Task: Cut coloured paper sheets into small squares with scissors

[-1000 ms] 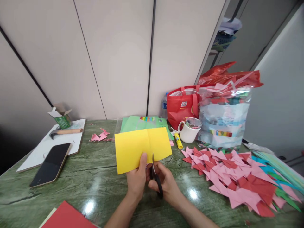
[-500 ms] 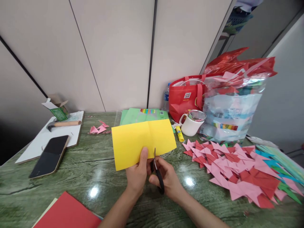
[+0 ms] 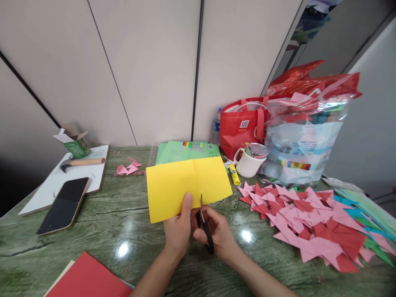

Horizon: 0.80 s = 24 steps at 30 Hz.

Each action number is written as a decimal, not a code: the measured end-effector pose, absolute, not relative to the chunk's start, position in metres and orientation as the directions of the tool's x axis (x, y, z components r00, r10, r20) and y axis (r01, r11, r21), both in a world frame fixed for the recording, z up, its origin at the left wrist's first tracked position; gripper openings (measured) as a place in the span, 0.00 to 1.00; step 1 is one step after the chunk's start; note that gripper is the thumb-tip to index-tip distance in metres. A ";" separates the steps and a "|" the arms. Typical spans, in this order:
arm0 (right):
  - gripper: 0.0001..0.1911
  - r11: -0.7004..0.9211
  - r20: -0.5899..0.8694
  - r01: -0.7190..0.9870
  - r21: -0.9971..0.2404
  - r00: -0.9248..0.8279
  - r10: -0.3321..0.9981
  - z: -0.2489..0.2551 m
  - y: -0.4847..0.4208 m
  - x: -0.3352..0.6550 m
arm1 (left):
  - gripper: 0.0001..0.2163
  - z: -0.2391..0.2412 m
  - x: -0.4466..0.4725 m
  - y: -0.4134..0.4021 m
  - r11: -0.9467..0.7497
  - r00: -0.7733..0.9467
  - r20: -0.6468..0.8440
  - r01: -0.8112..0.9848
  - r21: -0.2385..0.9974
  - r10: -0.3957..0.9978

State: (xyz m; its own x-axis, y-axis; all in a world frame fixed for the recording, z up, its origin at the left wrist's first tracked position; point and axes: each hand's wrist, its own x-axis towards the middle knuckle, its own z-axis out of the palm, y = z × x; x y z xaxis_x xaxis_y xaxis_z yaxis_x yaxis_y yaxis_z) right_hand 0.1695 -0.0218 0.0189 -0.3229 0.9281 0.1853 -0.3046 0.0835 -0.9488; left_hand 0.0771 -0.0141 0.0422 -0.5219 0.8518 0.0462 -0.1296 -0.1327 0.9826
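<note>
A creased sheet of yellow paper [image 3: 176, 185] is held up above the table, pinched at its lower edge by my left hand [image 3: 179, 227] with the thumb on its front. In my right hand [image 3: 218, 231] is a pair of scissors [image 3: 208, 237] with black handles, my fingers closed around the loops. The blades point up and meet the paper's lower edge near the middle crease, just right of my left thumb. My left fingertips behind the sheet are hidden.
Pink and red folded paper pieces [image 3: 306, 218] spread over the right side. Behind stand a white mug [image 3: 249, 165], a glue stick [image 3: 234, 174] and a red bag [image 3: 236, 136]. To the left lie a phone [image 3: 63, 206] and a hammer [image 3: 82, 162]; red paper [image 3: 89, 276] sits at the front.
The yellow paper has shifted very slightly to the right and tilted a little. Both hands keep their grip, and the scissors stay at the same edge.
</note>
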 end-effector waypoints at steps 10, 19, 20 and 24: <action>0.14 0.085 0.191 -0.321 -0.943 -0.314 0.930 0.017 -0.022 0.167 | 0.14 0.040 0.076 -0.013 -0.120 -0.509 0.027 -0.151 0.981 0.860; 0.12 0.105 0.197 -0.293 -0.951 -0.308 0.931 0.016 -0.021 0.168 | 0.14 0.046 0.076 -0.013 -0.082 -0.515 -0.015 -0.165 0.983 0.857; 0.11 0.110 0.200 -0.287 -0.952 -0.306 0.931 0.015 -0.021 0.168 | 0.14 0.046 0.076 -0.014 -0.079 -0.517 -0.017 -0.163 0.983 0.856; 0.10 0.117 0.202 -0.285 -0.951 -0.289 0.936 0.013 -0.021 0.168 | 0.13 0.044 0.076 -0.013 -0.080 -0.516 -0.003 -0.138 0.987 0.856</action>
